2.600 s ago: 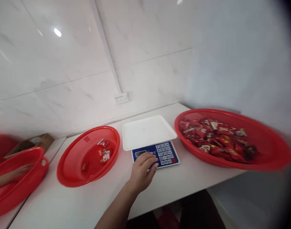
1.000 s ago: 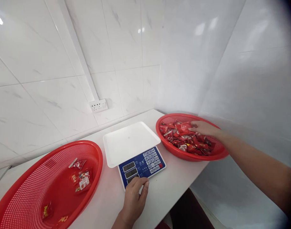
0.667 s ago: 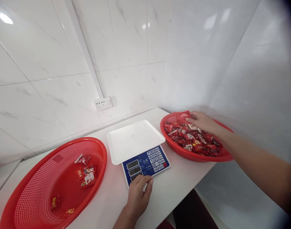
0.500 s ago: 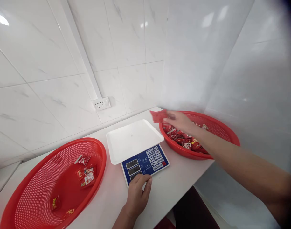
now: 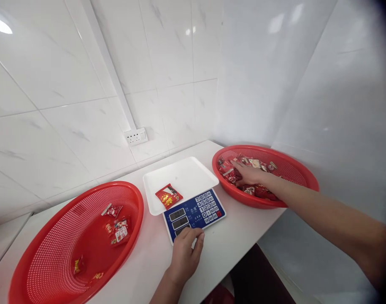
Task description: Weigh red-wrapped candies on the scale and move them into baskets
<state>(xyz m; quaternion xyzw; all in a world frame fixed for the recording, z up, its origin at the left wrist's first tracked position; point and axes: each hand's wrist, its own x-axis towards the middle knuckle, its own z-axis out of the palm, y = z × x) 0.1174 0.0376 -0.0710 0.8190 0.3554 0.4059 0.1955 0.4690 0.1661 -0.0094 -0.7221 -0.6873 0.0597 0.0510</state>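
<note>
My right hand (image 5: 247, 173) is inside the right red basket (image 5: 308, 179), fingers stretched out and apart over a pile of small red snack packets (image 5: 229, 174). My left hand (image 5: 185, 253) rests at the front edge of a blue and white digital scale (image 5: 197, 216), with its fingers curled in and nothing seen in them. Part of the scale's lowest display is covered by those fingers. On the white weighing tray (image 5: 188, 177) a single red packet with yellow lettering (image 5: 169, 196) lies flat near the front left corner.
At the left stands another red mesh basket (image 5: 42, 253), holding several packets (image 5: 120, 231). Both baskets and the scale share a white table (image 5: 221, 249) against a tiled wall. A wall socket (image 5: 136, 136) sits above the table's back edge.
The red packet that my right hand held above the right basket's edge now lies on the weighing tray. My right hand is down among the packets. The scale's display reading has changed.
</note>
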